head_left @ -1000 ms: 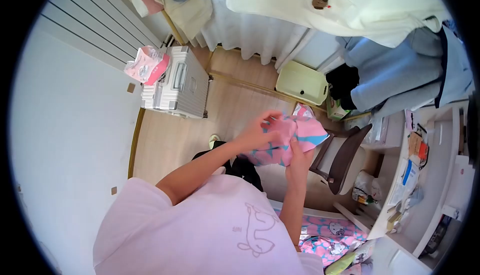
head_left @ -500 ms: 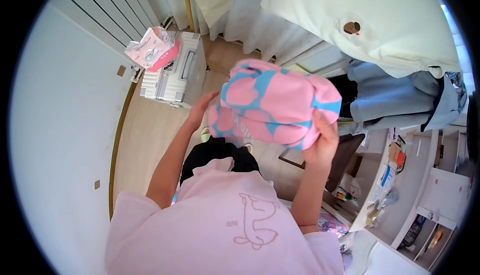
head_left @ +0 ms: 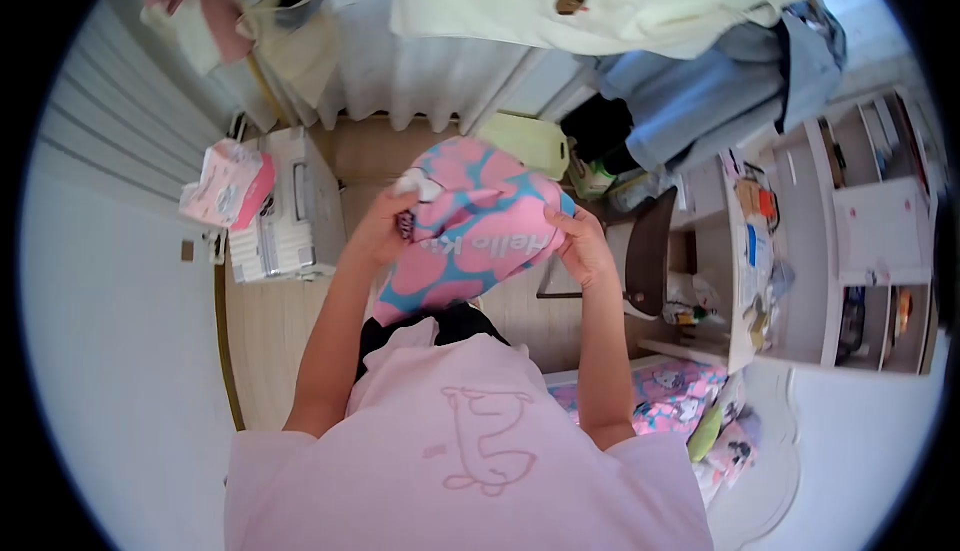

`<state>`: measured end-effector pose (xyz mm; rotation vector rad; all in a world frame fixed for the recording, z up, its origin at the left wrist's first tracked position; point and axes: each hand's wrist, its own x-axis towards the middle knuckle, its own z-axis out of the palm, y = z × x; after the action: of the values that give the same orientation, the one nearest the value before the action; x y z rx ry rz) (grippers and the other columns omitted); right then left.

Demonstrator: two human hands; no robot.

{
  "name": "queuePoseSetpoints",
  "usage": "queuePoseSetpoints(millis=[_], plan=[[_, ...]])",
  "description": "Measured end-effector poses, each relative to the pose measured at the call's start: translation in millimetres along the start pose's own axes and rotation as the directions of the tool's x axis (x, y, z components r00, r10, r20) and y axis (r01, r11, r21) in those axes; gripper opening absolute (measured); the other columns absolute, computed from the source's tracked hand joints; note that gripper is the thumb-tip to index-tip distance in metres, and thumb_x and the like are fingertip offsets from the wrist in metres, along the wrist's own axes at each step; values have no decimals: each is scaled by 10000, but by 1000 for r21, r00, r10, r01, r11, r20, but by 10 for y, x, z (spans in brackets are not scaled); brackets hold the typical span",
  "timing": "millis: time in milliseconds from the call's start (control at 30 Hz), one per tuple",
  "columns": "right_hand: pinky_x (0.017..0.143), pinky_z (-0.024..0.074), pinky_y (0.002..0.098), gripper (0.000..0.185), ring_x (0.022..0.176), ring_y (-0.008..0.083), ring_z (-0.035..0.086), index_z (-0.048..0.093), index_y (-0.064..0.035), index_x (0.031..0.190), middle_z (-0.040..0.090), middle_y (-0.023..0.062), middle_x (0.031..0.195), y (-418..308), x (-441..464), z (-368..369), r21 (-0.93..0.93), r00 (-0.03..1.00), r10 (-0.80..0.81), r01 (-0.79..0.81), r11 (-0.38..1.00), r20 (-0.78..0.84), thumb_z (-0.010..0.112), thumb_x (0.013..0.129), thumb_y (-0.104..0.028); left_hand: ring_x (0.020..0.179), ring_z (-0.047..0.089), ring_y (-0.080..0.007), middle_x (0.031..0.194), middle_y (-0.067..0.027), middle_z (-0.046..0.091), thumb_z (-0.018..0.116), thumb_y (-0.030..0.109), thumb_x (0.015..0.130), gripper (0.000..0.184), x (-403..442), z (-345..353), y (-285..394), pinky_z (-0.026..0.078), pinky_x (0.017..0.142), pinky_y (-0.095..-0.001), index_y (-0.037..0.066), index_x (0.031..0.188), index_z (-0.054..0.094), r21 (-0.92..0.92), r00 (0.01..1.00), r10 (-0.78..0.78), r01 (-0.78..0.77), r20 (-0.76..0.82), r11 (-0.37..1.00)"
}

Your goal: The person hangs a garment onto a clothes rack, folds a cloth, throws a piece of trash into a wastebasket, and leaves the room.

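In front of my body hangs a pink-and-blue patterned cloth (head_left: 480, 201) with "Hello Kitty" lettering, partly spread and creased. It looks like a piece of bedding, though whether it is a pillowcase or a cover I cannot tell. My left hand (head_left: 383, 229) is closed on its left side, near a white and dark printed patch. At the opposite side my right hand (head_left: 583, 248) pinches the upper right corner. The cloth's lower end droops over my dark trousers (head_left: 455, 321).
A white suitcase (head_left: 305, 191) stands left, carrying a pink-and-white package (head_left: 230, 186). On the right are a brown chair (head_left: 652, 251) and a shelved desk (head_left: 745, 291). Grey clothes (head_left: 690, 81) and a cream cloth (head_left: 480, 1) hang ahead. A bed with similar bedding (head_left: 665, 391) lies lower right.
The bundled cloth has been opened out and lowered. My left hand, free before, now grips its left side, and my right hand holds a corner. The view has shifted toward the right.
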<state>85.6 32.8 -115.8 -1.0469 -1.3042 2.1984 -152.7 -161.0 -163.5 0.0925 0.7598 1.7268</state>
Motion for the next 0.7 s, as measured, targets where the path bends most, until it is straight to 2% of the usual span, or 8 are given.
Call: queuePoseSetpoints(millis=[100, 200, 267, 367, 400, 500, 600, 700], plan=[[892, 540, 307, 333, 1016, 170, 680, 609, -3, 1248, 700, 74, 1130, -63, -150, -283, 138, 998, -24, 31, 990, -52, 655, 943, -128, 1030, 662, -177, 1134, -71, 677, 651, 160, 940, 337, 33, -45, 153, 522, 916, -314, 18, 1238, 582, 107, 992, 116, -120, 43, 987], [820, 548, 282, 219, 916, 151, 685, 649, -18, 1144, 710, 65, 1039, -83, -248, -443, 285, 994, -55, 80, 955, -95, 645, 944, -108, 968, 669, -161, 1093, -65, 682, 635, 161, 962, 254, 81, 52, 224, 527, 875, -310, 23, 1173, 601, 198, 982, 184, -173, -42, 965], [767, 547, 267, 154, 854, 131, 680, 653, -32, 1078, 707, 47, 975, 44, -179, -691, 378, 994, -30, 68, 923, -105, 650, 946, -112, 955, 665, -147, 1065, -55, 686, 612, 183, 979, 213, 137, 105, 241, 528, 847, -311, 34, 1130, 608, 286, 965, 259, -239, -35, 928], [753, 547, 262, 137, 836, 124, 678, 650, -40, 1054, 706, 35, 958, 50, -243, -762, 343, 989, 8, 43, 938, -146, 661, 943, -119, 910, 659, -123, 1010, -37, 685, 616, 180, 984, 176, 108, 282, 281, 520, 807, -283, 42, 1093, 608, 344, 936, 349, -313, -49, 886], [855, 534, 300, 286, 912, 156, 679, 629, 17, 1183, 709, 69, 1048, 192, -178, -921, 301, 995, -22, 51, 952, -99, 607, 979, -182, 892, 652, -110, 996, -29, 679, 628, 177, 981, 166, 66, 368, 299, 514, 791, -269, 43, 1077, 606, 352, 927, 372, -332, -51, 875], [869, 541, 327, 278, 970, 189, 683, 616, -15, 1188, 702, 84, 1100, 352, -116, -1212, 448, 984, -160, 108, 887, 79, 570, 1001, -215, 847, 623, -82, 965, -6, 663, 640, 184, 981, 150, -1, 366, 378, 494, 756, -249, 51, 1039, 601, 409, 895, 439, -373, -76, 833], [1066, 437, 429, 434, 1227, 273, 583, 516, -11, 1357, 606, 146, 1335, 82, -367, -872, 739, 986, -157, 59, 671, 63, 485, 1034, -299, 829, 599, -67, 946, 10, 652, 640, 196, 984, 146, -37, 565, 454, 479, 743, -244, 59, 1016, 601, 439, 875, 480, -407, -64, 801], [1171, 301, 477, 517, 1384, 305, 437, 424, -16, 1444, 484, 169, 1476, 284, -307, -818, 859, 970, -213, 9, 512, 117, 452, 1039, -336, 841, 593, -62, 938, 13, 650, 637, 200, 987, 141, 43, 758, 462, 475, 750, -242, 63, 1005, 605, 463, 872, 488, -423, -25, 779]])
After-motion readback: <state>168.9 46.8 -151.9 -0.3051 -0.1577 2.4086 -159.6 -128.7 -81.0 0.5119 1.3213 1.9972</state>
